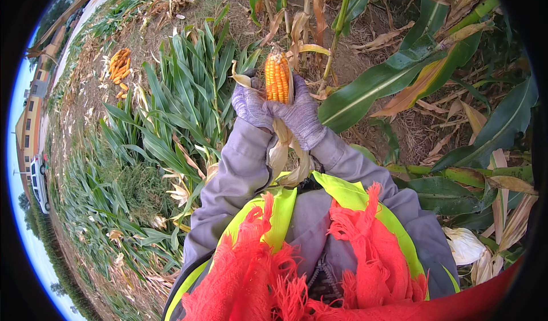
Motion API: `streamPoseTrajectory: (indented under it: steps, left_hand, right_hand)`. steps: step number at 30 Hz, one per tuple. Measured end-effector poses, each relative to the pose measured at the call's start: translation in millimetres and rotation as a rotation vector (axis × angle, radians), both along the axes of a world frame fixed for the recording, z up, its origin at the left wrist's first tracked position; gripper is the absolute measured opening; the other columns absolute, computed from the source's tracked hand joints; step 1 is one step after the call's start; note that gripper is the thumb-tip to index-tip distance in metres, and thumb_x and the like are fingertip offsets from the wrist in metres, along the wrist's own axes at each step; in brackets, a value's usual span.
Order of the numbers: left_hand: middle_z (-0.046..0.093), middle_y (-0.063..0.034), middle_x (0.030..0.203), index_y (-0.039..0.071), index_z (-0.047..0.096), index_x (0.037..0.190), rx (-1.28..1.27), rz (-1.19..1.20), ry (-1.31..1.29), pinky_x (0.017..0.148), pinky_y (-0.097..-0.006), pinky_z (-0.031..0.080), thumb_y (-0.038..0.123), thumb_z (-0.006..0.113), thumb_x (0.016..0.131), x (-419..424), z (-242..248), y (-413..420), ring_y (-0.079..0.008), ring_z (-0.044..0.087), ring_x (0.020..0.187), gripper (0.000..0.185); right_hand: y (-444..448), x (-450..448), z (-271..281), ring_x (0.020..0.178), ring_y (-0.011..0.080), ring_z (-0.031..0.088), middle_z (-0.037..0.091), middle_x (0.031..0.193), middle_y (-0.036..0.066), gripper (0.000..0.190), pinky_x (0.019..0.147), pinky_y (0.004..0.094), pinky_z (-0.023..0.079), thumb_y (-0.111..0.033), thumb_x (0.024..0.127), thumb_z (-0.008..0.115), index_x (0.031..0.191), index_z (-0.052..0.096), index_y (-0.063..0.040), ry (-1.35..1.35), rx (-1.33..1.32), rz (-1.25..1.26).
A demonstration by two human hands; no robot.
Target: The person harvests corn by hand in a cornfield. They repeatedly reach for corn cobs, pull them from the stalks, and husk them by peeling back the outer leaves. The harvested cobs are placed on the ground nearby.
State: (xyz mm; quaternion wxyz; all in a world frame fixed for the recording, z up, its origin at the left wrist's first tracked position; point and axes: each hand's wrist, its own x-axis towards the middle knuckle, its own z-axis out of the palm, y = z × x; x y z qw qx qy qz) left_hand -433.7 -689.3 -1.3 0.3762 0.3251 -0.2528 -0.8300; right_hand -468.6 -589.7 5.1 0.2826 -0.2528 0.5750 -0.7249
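An ear of corn (277,77) stands upright before me, its orange-yellow kernels bare and its tip pointing away from my body. My left hand (252,104), in a grey-purple knit glove, is closed about the lower left of the ear. A strip of pale husk (242,80) curls out by its fingers. From the other side my right hand (303,115), gloved alike, grips the ear, with its thumb across the base. Peeled dry husk (280,147) hangs below both hands towards my vest. The base of the ear is hidden behind the gloves.
Cut green corn stalks (184,85) lie in a heap on the left. Beyond them is a pile of husked ears (119,66). Standing corn leaves (381,85) reach in from the right, and a pale husk (464,246) is at lower right. A parked car (38,184) is far left.
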Motion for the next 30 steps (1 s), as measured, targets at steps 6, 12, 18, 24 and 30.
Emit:
streamPoseTrajectory:
  steps: [6,12,18,24,30]
  left_hand:
    - [0.027,0.0051,0.046,0.008,0.048,0.081,0.013,-0.062,0.249,0.038,-0.0241,0.022,0.036,0.039,0.091,35,9,-5,-0.0088,0.025,0.039,0.031]
    - [0.028,0.0029,0.042,0.003,0.055,0.087,-0.225,-0.232,-0.182,0.035,-0.0244,0.024,0.036,0.042,0.091,116,-61,-28,-0.0083,0.025,0.035,0.036]
    - [0.055,-0.0172,0.107,0.007,0.05,0.113,-1.368,-0.386,-1.295,0.085,-0.0392,0.042,0.041,0.076,0.056,90,-19,-20,-0.0324,0.052,0.1,0.072]
    - [0.058,-0.0105,0.103,0.005,0.049,0.112,-0.935,-0.758,-0.618,0.084,-0.0308,0.044,0.026,0.077,0.058,58,-64,19,-0.0241,0.057,0.094,0.064]
    - [0.055,-0.0083,0.111,0.004,0.042,0.121,-0.881,-0.751,-0.583,0.089,-0.0298,0.04,0.016,0.079,0.056,70,-44,32,-0.0171,0.052,0.101,0.075]
  right_hand:
    - [-10,-29,-6,0.075,0.0154,0.058,0.059,0.084,0.004,0.036,0.07,0.028,0.048,-0.007,0.068,0.071,0.098,0.051,-0.004,-0.25,-0.169,-0.189]
    - [13,-69,10,0.072,0.0169,0.058,0.058,0.082,0.006,0.023,0.07,0.0291,0.05,-0.009,0.076,0.063,0.096,0.052,-0.003,-0.432,-0.424,-0.304]
    - [6,-30,1,0.078,0.0127,0.055,0.056,0.088,0.004,0.043,0.072,0.0281,0.047,-0.009,0.066,0.073,0.101,0.047,-0.005,0.122,0.038,-0.104]
    - [-5,-9,13,0.078,0.0124,0.056,0.057,0.086,0.004,0.042,0.071,0.0264,0.048,-0.008,0.069,0.071,0.103,0.048,-0.004,0.105,-0.034,-0.029]
    - [7,-40,43,0.078,0.0122,0.058,0.058,0.087,0.005,0.045,0.068,0.0249,0.05,-0.025,0.073,0.071,0.105,0.047,-0.006,-0.301,-0.416,0.257]
